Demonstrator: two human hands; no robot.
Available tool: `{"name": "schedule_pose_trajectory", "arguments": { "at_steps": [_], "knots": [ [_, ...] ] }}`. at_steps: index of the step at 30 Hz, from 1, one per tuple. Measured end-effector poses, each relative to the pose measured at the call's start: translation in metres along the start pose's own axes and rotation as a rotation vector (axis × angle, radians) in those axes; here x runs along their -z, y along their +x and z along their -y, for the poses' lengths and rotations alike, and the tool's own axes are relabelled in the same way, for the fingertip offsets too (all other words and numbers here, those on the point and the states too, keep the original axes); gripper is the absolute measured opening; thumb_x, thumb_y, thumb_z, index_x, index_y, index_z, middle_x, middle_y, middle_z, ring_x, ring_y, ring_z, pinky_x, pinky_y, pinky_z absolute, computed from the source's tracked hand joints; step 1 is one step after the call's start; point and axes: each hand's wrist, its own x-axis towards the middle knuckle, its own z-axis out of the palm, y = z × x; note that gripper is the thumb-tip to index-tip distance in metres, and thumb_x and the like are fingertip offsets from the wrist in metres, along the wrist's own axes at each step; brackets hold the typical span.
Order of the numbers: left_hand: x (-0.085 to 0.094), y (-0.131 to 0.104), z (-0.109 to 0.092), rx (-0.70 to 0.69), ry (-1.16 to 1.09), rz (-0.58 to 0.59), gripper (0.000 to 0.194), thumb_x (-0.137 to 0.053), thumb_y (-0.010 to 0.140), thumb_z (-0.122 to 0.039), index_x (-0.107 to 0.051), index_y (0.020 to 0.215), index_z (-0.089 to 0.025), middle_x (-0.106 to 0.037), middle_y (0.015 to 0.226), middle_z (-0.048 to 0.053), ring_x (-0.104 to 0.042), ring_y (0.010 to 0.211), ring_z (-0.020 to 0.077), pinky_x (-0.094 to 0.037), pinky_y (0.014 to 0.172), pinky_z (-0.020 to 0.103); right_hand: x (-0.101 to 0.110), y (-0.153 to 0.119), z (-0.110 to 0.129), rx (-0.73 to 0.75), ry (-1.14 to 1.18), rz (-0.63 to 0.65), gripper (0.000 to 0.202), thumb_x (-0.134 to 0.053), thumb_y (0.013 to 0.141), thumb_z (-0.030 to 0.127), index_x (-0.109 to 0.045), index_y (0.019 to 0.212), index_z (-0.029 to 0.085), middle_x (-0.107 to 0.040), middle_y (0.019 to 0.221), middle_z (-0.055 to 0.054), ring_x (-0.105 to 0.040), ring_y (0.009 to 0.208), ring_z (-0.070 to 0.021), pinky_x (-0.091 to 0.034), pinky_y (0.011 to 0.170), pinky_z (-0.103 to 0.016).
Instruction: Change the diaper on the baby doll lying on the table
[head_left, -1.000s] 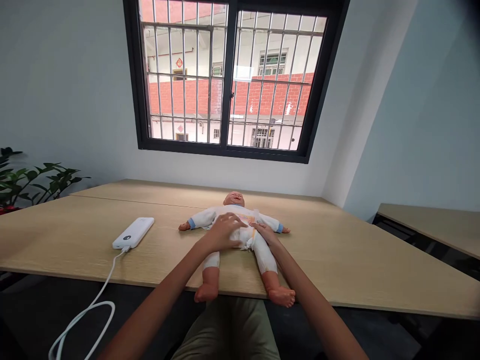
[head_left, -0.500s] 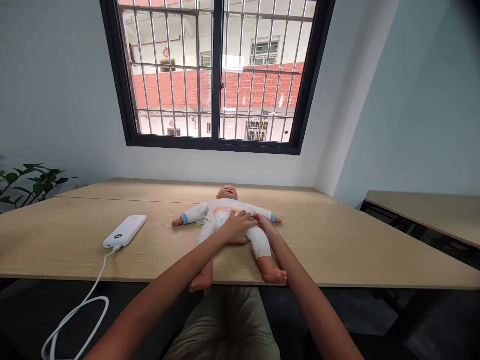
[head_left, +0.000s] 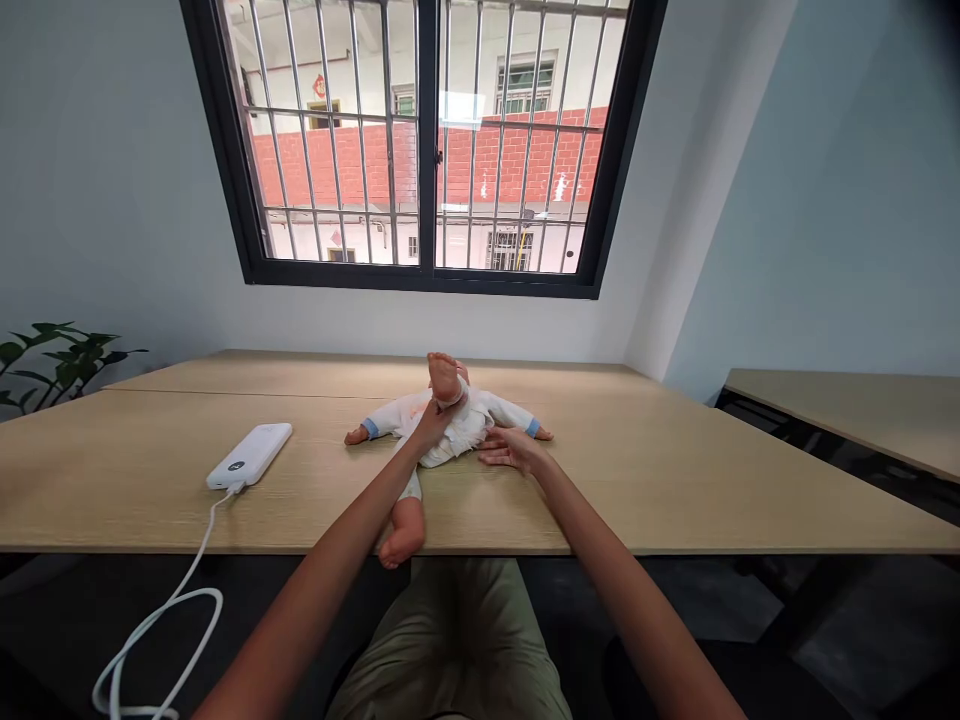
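Note:
A baby doll (head_left: 401, 412) in a white outfit with blue cuffs lies on its back on the wooden table, arms spread. My left hand (head_left: 433, 424) is closed around one of its legs, holding it up so that the bare foot (head_left: 444, 380) points upward and hides most of the head. The other leg (head_left: 405, 530) stretches toward me, its foot over the table's front edge. At the doll's right-hand side in the view, my right hand (head_left: 511, 448) has its fingers extended by the hip, the tips close to the white cloth; whether they touch it I cannot tell.
On the left of the table (head_left: 637, 470) lies a white power bank (head_left: 251, 457). Its white cable (head_left: 176, 602) hangs over the front edge in a loop. Leaves of a plant (head_left: 67, 362) show at far left, and another table (head_left: 847, 415) stands to the right.
My left hand has taken hold of one doll leg and lifted it from the table toward the doll's head. My right hand has shifted to beside the hip, fingers now extended.

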Motion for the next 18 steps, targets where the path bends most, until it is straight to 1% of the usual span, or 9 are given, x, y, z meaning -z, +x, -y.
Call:
{"name": "schedule_pose_trajectory", "arguments": {
  "at_steps": [2,4,6,7,9,12,15,17,18],
  "knots": [
    [0.002,0.000,0.001,0.032,-0.059,-0.024,0.041,-0.070,0.076,-0.042,-0.064,0.108,-0.016,-0.065,0.123,0.012,-0.053,0.123,0.0309,-0.042,0.104,0.040,-0.003,-0.001,0.000,-0.056,0.041,0.151,0.017,-0.054,0.088,0.023,-0.061,0.097,0.010,-0.070,0.083,-0.013,-0.070,0.071,-0.0190,-0.059,0.069,-0.029],
    [0.004,0.000,0.003,0.074,-0.144,-0.053,0.043,-0.071,0.077,-0.043,-0.063,0.111,-0.017,-0.065,0.124,0.011,-0.053,0.124,0.0306,-0.041,0.105,0.041,-0.006,-0.001,-0.001,-0.050,0.124,0.273,0.015,-0.052,0.086,0.015,-0.061,0.096,0.009,-0.070,0.088,-0.013,-0.071,0.079,-0.0192,-0.058,0.078,-0.029],
    [0.006,0.002,0.006,0.111,-0.219,-0.064,0.047,-0.071,0.076,-0.044,-0.062,0.114,-0.017,-0.064,0.126,0.011,-0.053,0.124,0.0301,-0.041,0.106,0.043,-0.009,0.001,-0.004,-0.012,0.191,0.343,0.017,-0.051,0.080,0.007,-0.062,0.093,0.009,-0.070,0.091,-0.012,-0.071,0.084,-0.0185,-0.057,0.083,-0.029],
    [0.007,0.002,0.006,0.122,-0.236,-0.063,0.049,-0.072,0.076,-0.044,-0.061,0.116,-0.016,-0.063,0.127,0.011,-0.053,0.124,0.0298,-0.041,0.106,0.043,-0.010,0.002,-0.006,0.006,0.205,0.354,0.018,-0.052,0.077,0.003,-0.062,0.091,0.009,-0.070,0.090,-0.011,-0.070,0.085,-0.0178,-0.056,0.084,-0.028],
    [0.008,0.003,0.007,0.132,-0.247,-0.065,0.052,-0.073,0.076,-0.044,-0.061,0.118,-0.015,-0.062,0.129,0.012,-0.053,0.125,0.0293,-0.041,0.107,0.042,-0.013,0.003,-0.009,0.031,0.200,0.337,0.017,-0.052,0.073,0.000,-0.062,0.083,0.010,-0.069,0.084,-0.008,-0.070,0.081,-0.0151,-0.056,0.081,-0.024],
    [0.008,0.002,0.005,0.131,-0.243,-0.074,0.053,-0.074,0.075,-0.042,-0.061,0.118,-0.015,-0.061,0.130,0.013,-0.051,0.126,0.0299,-0.039,0.108,0.043,-0.014,0.003,-0.010,0.053,0.157,0.298,0.012,-0.056,0.072,0.002,-0.060,0.075,0.013,-0.064,0.070,-0.002,-0.063,0.064,-0.0084,-0.054,0.065,-0.015],
    [0.008,0.001,0.002,0.119,-0.260,-0.068,0.054,-0.074,0.075,-0.041,-0.061,0.119,-0.014,-0.060,0.131,0.013,-0.050,0.128,0.0302,-0.038,0.110,0.042,-0.009,0.004,-0.007,0.022,0.118,0.269,0.009,-0.062,0.071,0.006,-0.058,0.073,0.014,-0.053,0.059,0.004,-0.047,0.045,-0.0034,-0.041,0.043,-0.011],
    [0.008,0.000,0.002,0.111,-0.276,-0.065,0.055,-0.075,0.074,-0.041,-0.061,0.119,-0.013,-0.061,0.131,0.013,-0.049,0.128,0.0308,-0.038,0.110,0.042,-0.003,0.006,-0.004,0.016,0.093,0.214,0.012,-0.067,0.070,0.012,-0.056,0.073,0.015,-0.047,0.055,0.006,-0.038,0.041,-0.0028,-0.033,0.036,-0.012],
    [0.008,0.000,0.002,0.110,-0.277,-0.061,0.055,-0.076,0.073,-0.042,-0.062,0.118,-0.014,-0.061,0.130,0.013,-0.050,0.128,0.0311,-0.038,0.110,0.042,0.000,0.006,-0.003,0.056,0.090,0.158,0.014,-0.069,0.069,0.015,-0.056,0.073,0.015,-0.047,0.054,0.006,-0.037,0.041,-0.0033,-0.031,0.036,-0.013]
  ]
}}
